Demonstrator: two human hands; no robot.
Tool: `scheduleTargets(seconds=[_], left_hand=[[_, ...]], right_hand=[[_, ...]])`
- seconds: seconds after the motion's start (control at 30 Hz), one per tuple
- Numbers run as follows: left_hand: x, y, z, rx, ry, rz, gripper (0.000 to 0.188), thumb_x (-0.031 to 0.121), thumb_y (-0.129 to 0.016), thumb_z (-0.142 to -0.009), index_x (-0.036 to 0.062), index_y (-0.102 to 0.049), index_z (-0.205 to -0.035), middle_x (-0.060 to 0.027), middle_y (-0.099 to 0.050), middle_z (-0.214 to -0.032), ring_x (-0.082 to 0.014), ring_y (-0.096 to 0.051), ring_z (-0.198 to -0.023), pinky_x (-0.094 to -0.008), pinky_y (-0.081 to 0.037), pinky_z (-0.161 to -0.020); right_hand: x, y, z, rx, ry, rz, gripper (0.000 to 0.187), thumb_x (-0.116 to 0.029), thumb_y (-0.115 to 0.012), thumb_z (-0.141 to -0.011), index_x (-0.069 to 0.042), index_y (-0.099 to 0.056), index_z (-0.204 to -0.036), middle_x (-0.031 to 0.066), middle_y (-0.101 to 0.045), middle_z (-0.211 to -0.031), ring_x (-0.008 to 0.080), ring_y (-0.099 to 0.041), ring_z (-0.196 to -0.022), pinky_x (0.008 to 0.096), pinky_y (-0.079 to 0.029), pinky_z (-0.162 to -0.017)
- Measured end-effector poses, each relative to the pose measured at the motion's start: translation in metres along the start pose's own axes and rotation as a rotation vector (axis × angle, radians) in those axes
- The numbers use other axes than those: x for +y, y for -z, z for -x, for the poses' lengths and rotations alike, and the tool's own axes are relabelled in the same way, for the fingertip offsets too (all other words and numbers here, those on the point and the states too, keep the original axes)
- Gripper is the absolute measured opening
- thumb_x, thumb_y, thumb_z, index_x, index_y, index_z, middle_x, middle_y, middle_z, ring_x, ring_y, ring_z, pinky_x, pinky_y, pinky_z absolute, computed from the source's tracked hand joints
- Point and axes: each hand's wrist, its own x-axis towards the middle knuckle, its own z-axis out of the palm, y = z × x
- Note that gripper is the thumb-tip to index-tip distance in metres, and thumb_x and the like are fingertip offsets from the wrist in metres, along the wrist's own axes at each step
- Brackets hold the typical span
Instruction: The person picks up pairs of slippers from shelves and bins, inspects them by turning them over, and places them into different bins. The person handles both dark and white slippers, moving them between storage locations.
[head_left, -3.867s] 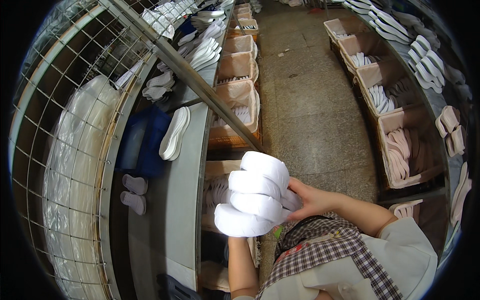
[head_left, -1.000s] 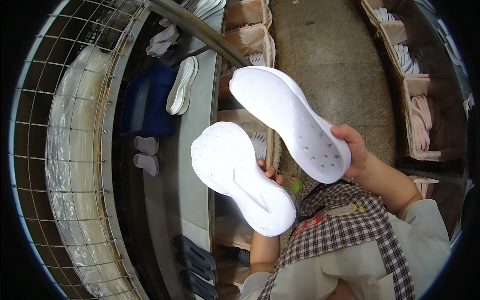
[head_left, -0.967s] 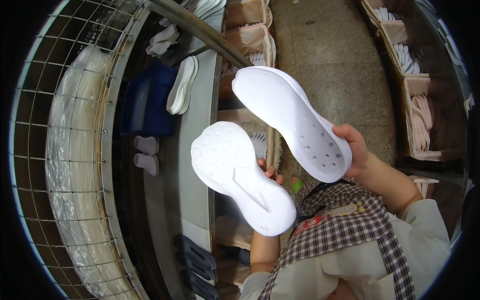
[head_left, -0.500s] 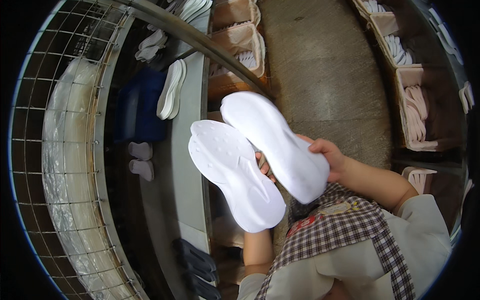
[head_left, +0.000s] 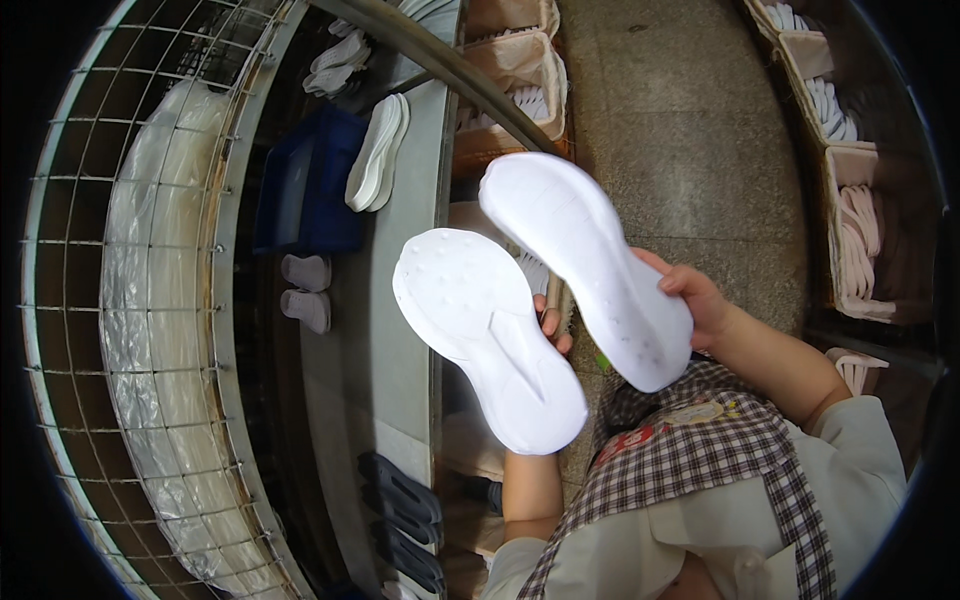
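Observation:
Two white shoe soles are held up in front of me, one in each hand. The left shoe sole (head_left: 478, 320) shows a face with small bumps at its wide end and a long groove toward the narrower end. My left hand (head_left: 552, 326) grips it from behind, so only some fingertips show at its right edge. My right hand (head_left: 695, 300) holds the right shoe sole (head_left: 590, 265) by its right edge, thumb on the near face. That sole is tilted, and a narrow gap parts it from the other one.
A grey bench (head_left: 405, 300) on the left carries a stack of white soles (head_left: 378, 155) and dark soles (head_left: 402, 510). Beyond it are a blue crate (head_left: 310, 185) and a wire mesh panel (head_left: 215, 330). Lined baskets of soles (head_left: 858, 245) stand at right. A metal bar (head_left: 450, 75) crosses overhead.
The two soles have moved apart at the lower end, and the right one has turned to show more of its face. The whole view has shifted slightly.

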Motion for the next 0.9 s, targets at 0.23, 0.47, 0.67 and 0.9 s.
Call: scheduleTargets(seconds=[0.23,0.47,0.67,0.9], left_hand=[[-0.014,-0.002,-0.02,0.186,0.032,-0.135,0.049,0.037,-0.046,-0.094,0.0021,-0.044,-0.129,-0.0157,-0.053,-0.109,-0.0191,-0.057,-0.077,-0.0278,-0.049,-0.063],[0.021,0.02,-0.016,-0.311,0.174,0.276,0.054,0.049,-0.04,-0.094,0.0117,-0.041,-0.133,-0.0124,-0.052,-0.095,-0.0152,-0.047,-0.064,-0.0245,-0.039,-0.047],[0.034,0.033,-0.002,-0.174,0.13,0.291,0.055,0.049,-0.043,-0.092,0.0181,-0.041,-0.137,-0.0112,-0.05,-0.093,-0.0125,-0.033,-0.057,-0.0203,-0.025,-0.046],[0.049,0.046,0.009,-0.27,0.083,0.441,0.051,0.036,-0.047,-0.094,0.0063,-0.038,-0.135,-0.0128,-0.049,-0.103,-0.0142,-0.043,-0.072,-0.0238,-0.037,-0.057]], right_hand=[[0.01,-0.01,-0.012,0.087,-0.161,0.55,0.105,-0.026,-0.08,-0.062,-0.002,-0.018,-0.142,0.0214,-0.031,-0.139,0.0319,-0.033,-0.129,0.0433,-0.028,-0.107],[0.015,-0.004,-0.022,-0.042,-0.159,-0.027,0.102,-0.026,-0.079,-0.064,-0.004,-0.018,-0.142,0.0205,-0.04,-0.134,0.0297,-0.047,-0.121,0.0451,-0.045,-0.097],[0.024,-0.008,-0.032,-0.093,-0.145,-0.114,0.096,-0.024,-0.077,-0.068,-0.005,-0.019,-0.142,0.0176,-0.047,-0.13,0.0265,-0.053,-0.116,0.0429,-0.048,-0.094],[0.041,-0.018,-0.051,-0.072,-0.232,-0.052,0.098,-0.021,-0.078,-0.065,-0.004,-0.019,-0.142,0.0184,-0.043,-0.132,0.0284,-0.051,-0.117,0.0435,-0.048,-0.095]])
